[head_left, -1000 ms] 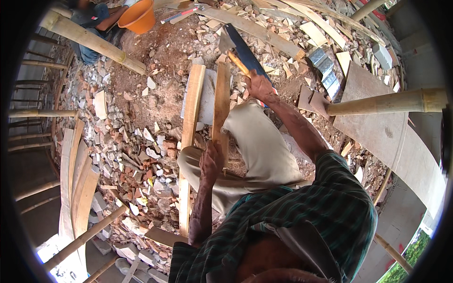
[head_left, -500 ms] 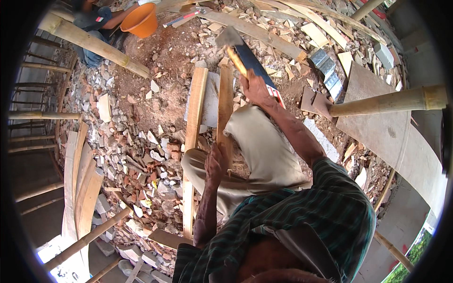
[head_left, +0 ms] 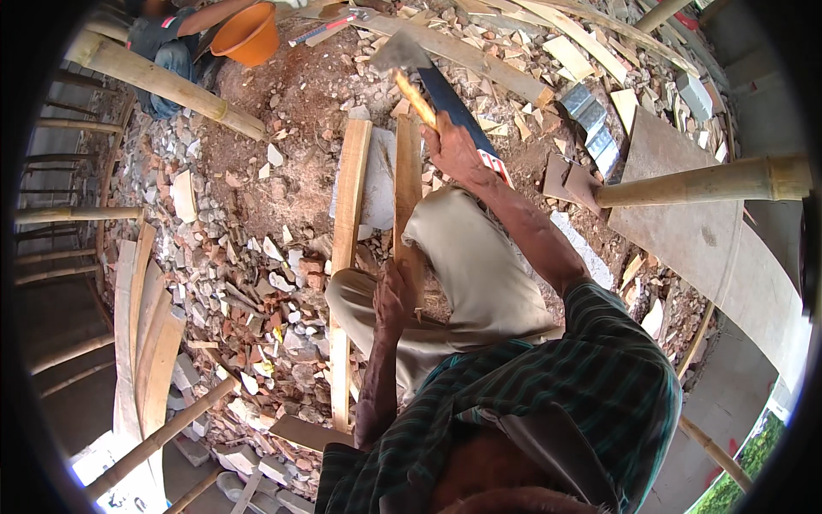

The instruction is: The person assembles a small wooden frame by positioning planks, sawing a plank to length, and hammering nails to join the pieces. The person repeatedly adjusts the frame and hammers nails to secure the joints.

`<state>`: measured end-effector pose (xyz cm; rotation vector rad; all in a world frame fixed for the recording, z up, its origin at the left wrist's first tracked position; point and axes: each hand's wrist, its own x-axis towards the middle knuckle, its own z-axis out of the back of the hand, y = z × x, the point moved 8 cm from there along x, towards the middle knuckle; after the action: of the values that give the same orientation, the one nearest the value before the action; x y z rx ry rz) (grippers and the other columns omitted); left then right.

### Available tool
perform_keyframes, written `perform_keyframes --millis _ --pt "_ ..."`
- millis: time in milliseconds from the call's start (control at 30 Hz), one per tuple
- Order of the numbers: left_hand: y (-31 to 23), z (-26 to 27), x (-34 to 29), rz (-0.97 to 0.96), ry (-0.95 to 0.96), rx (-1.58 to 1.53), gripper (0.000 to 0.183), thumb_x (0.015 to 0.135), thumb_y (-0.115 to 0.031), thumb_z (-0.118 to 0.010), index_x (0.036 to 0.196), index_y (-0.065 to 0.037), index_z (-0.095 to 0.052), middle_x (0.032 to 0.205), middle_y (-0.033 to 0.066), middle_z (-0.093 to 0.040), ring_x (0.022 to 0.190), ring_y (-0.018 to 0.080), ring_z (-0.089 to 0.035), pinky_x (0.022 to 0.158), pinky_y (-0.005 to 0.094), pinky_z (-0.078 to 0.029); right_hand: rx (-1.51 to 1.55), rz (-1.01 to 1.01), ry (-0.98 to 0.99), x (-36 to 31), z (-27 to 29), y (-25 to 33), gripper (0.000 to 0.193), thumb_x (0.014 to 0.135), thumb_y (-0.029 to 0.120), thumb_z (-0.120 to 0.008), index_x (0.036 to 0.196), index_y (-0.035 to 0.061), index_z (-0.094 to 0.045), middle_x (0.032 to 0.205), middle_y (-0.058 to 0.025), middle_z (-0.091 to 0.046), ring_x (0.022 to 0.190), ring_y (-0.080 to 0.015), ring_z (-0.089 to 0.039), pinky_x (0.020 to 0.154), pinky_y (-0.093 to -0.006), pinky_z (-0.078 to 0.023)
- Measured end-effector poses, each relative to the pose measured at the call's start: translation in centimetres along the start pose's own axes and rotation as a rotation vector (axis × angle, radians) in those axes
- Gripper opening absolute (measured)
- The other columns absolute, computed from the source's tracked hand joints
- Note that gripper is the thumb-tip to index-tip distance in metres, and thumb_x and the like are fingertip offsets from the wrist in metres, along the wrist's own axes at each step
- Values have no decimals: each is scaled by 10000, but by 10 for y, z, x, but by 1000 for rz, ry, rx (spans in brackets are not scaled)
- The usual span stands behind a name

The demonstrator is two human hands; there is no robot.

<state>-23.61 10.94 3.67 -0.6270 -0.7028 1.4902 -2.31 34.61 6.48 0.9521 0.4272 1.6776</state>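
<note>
My left hand [head_left: 394, 293] is closed round the near end of a narrow wooden board [head_left: 408, 176], which points away from me beside my knee. In my right hand [head_left: 455, 152] is the short wooden handle of a hatchet [head_left: 417, 101]; its broad grey head is raised beyond the board and blurred. A handsaw [head_left: 452, 101] with a dark blue blade and red-and-white handle lies on the ground, partly hidden by my right hand and the hatchet. Left of the held board, a longer plank [head_left: 352, 197] rests across the rubble, passing under my leg.
Broken brick and tile [head_left: 257, 283] cover the ground. A co-worker [head_left: 163, 51] sits at the far left by an orange bucket [head_left: 246, 36]. Bamboo poles [head_left: 163, 79] cross both sides. A large flat sheet [head_left: 685, 206] lies right; loose planks [head_left: 145, 334] lean left.
My right hand has moved slightly away and left, carrying the hatchet head farther out. The left hand keeps its grip on the board. The co-worker's arm and the bucket have shifted a little.
</note>
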Motion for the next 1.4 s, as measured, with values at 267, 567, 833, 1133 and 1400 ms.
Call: perform_keyframes --millis 267,567,833,1133,1400 --pt "-5 -8 2 86 188 66 458 991 -287 -499 1366 -24 -477 1115 288 -625 1025 402 -620 808 463 -499 -201 -168 285 -29 -38 -49 370 964 296 -542 1043 -62 -489 708 -308 -606 664 -503 -625 609 -539 -524" --pt "45 -26 -22 234 164 114 398 1007 -239 -425 1314 2 -507 1048 272 -655 969 463 -614 810 519 -485 249 -110 -241 18 50 -7 297 990 221 -556 883 -48 -490 625 -255 -578 543 -414 -618 447 -452 -425" --pt "40 -35 -18 100 68 -110 393 1013 -276 -440 1252 25 -520 934 297 -658 862 513 -611 715 563 -482 -37 -311 269 -31 -19 -55 280 943 219 -574 815 -28 -541 677 -260 -616 656 -418 -654 540 -468 -495" --pt "32 -34 -24 37 38 -47 357 1013 -297 -446 1213 -11 -523 879 287 -663 801 516 -618 679 570 -479 398 -157 -406 15 65 -32 281 1013 209 -522 865 -29 -527 600 -86 -559 441 -195 -475 413 -335 -378" --pt "25 -28 -25 -220 -117 84 434 997 -292 -459 1313 4 -487 904 289 -666 801 519 -617 677 544 -494 57 -12 220 -18 -25 -27 363 968 311 -553 931 -49 -574 728 -285 -590 662 -345 -651 563 -479 -488"
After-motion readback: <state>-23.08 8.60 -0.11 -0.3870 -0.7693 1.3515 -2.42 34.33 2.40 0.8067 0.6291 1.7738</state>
